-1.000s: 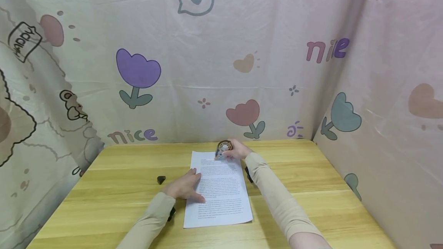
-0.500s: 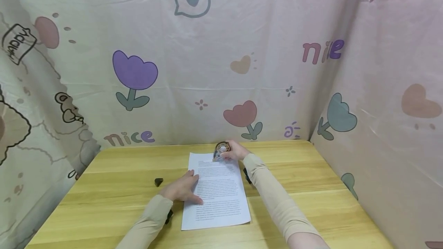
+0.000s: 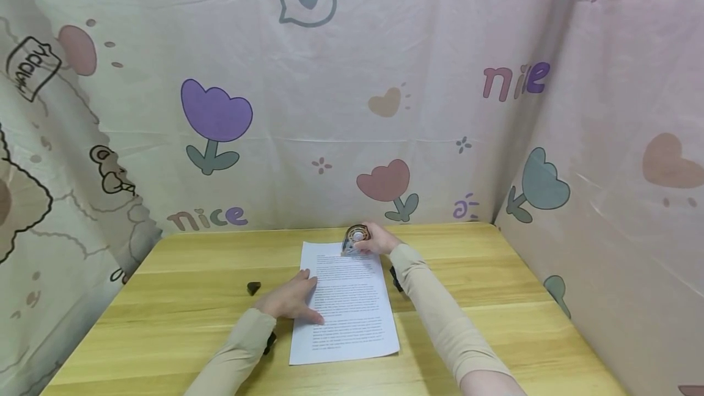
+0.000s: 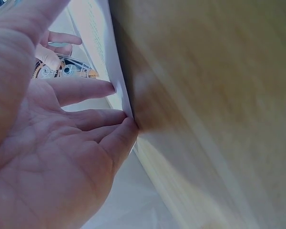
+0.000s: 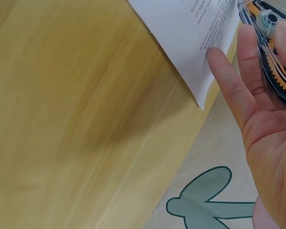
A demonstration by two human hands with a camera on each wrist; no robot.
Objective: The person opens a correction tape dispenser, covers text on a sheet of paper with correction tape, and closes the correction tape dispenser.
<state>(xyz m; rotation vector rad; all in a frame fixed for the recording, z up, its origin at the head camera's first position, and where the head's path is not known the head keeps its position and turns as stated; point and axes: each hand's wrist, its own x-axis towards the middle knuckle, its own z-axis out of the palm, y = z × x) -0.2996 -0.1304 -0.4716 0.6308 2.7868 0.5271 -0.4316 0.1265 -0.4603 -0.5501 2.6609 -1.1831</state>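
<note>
Barely anything changes across the last second. The right hand (image 3: 379, 239) still grips the correction tape (image 3: 357, 236) between thumb and fingers at the upper end of the printed sheet (image 3: 352, 304), perhaps nudged a touch rightward. The slight shift of the whole head view looks like head movement. The tape's tip points down at the first lines and seems to meet the paper, though contact is too small to confirm; whether any strip is laid I cannot tell. Meanwhile the left hand (image 3: 288, 299) grasps nothing: its spread fingers rest on the sheet's left edge, and the page has stayed put on the counter (image 3: 495, 322). To me, this suggests slow, local work on a steadied page. A small dark object (image 3: 253, 288) lies near the left hand.
</note>
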